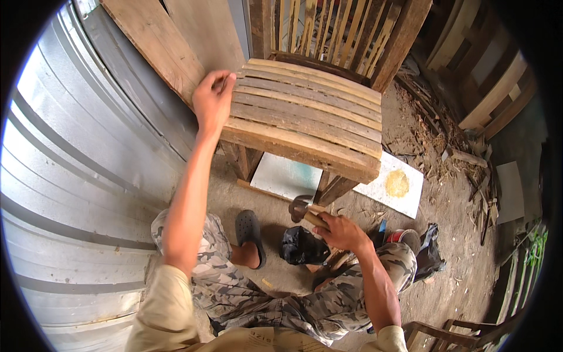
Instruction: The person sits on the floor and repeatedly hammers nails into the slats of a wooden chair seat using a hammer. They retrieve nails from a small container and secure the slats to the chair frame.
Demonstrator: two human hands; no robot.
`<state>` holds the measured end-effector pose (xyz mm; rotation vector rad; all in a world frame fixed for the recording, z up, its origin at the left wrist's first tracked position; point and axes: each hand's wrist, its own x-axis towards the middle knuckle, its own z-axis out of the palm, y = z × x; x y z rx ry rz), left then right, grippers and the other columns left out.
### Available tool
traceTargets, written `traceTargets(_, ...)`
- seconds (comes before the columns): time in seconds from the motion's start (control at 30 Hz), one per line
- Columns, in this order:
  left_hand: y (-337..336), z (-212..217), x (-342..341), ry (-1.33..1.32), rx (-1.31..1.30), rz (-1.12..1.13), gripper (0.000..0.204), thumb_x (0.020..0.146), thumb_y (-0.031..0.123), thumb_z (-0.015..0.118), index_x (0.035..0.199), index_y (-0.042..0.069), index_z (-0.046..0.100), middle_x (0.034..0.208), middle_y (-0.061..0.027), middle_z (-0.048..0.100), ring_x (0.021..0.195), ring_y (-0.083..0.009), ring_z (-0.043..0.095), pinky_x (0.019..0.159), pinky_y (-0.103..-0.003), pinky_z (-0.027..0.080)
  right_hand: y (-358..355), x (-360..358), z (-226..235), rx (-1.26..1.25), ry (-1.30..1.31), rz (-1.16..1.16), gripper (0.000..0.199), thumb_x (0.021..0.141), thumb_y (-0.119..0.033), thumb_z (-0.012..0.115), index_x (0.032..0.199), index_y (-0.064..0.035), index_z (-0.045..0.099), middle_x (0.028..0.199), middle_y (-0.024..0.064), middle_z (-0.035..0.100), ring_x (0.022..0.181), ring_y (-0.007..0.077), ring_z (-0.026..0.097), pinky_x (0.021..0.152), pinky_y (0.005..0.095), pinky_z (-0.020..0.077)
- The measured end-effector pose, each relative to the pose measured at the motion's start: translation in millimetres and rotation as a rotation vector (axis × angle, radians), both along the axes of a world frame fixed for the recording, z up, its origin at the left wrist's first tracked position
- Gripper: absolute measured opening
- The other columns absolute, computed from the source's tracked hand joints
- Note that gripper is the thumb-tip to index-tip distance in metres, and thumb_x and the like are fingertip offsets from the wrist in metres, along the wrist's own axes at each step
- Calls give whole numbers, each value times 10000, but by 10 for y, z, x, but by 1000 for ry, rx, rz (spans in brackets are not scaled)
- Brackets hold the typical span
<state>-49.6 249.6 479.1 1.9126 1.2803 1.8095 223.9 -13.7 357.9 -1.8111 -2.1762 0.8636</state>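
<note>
My right hand (345, 233) grips the wooden handle of a hammer (316, 219). The hammer's dark metal head points left, in front of the chair's front leg. At the left end of a wooden chair's slatted seat (305, 114) is my left hand (212, 100), its thumb and fingers pinched together. What they pinch, if anything, is too small to make out. The seat is made of several narrow boards with thin gaps between them. Behind it rises a backrest (328, 29) of thin upright slats in a thicker frame.
A corrugated metal wall (76, 205) runs along my left. Wide planks (158, 47) lean beside the chair. A white board (390, 185) with a yellow patch lies right of the chair. A black plastic bag (302, 246) sits between my feet. Wood scraps (463, 155) litter the right.
</note>
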Motion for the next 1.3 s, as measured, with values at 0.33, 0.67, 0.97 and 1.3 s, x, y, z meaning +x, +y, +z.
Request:
traceTargets(0.33, 1392, -320, 118, 193, -497, 21, 276, 822, 292, 757, 996, 78, 738, 971, -157, 727, 915, -281, 686, 829, -366, 516, -48, 142, -116, -91, -86, -22, 425, 923, -397, 600, 1124, -23, 594, 843, 261, 679, 849, 432, 665, 784, 504, 513)
traceTargets(0.67, 1403, -319, 102, 205, -501, 22, 241, 826, 223, 755, 965, 29, 721, 984, -136, 728, 889, -263, 687, 815, -359, 521, -11, 36, 113, -236, -23, 86, 467, 948, -451, 543, 1193, -54, 566, 875, 265, 675, 892, 426, 657, 802, 496, 501)
traceTargets(0.97, 1306, -329, 97, 237, -403, 86, 213, 816, 218, 760, 917, 35, 720, 913, -140, 726, 864, -279, 690, 814, -365, 530, 380, -397, 1678, -345, 549, -75, 503, 977, -475, 552, 1167, -9, 563, 619, 105, 569, 593, 187, 598, 566, 373, 467)
traceTargets(1.3, 1412, -292, 127, 138, -490, 1, 212, 786, 190, 779, 900, 22, 718, 868, -145, 727, 820, -271, 695, 780, -363, 530, 2639, -404, 1812, 569, -235, -317, 420, 835, -301, 734, 1043, 32, 586, 883, 253, 683, 888, 398, 683, 755, 467, 557)
